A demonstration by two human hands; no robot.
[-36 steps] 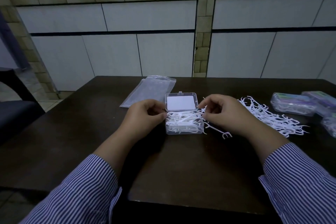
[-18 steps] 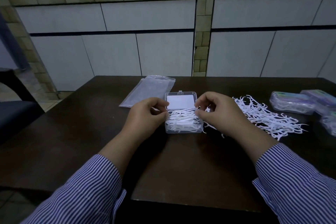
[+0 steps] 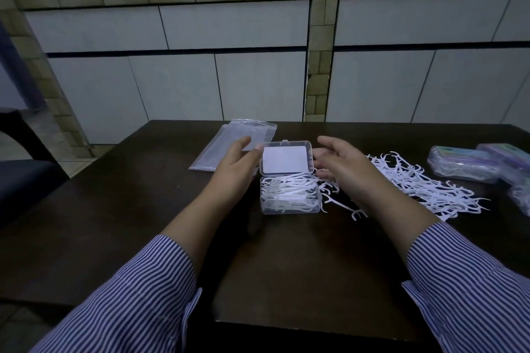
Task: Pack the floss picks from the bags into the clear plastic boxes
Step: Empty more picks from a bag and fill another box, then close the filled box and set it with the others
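While both hands (image 3: 282, 165) spread, holding nothing, flank raised lid (image 3: 285, 158), full box (image 3: 290, 195) sits between; loose picks (image 3: 424, 183) right, right hand (image 3: 342, 162) nearer.

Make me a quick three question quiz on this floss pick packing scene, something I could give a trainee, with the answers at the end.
1. True or false: the lid of the clear plastic box in front of the person stands open.
2. Multiple choice: where does the loose pile of floss picks lie? A) left of the open box B) right of the open box C) inside the flat plastic bag
3. Short answer: what are the left hand and right hand holding?

Key
1. True; the lid is tipped back and picks fill the base.
2. B, between the open box and the closed packed boxes.
3. Nothing; both hands are open on either side of the lid.
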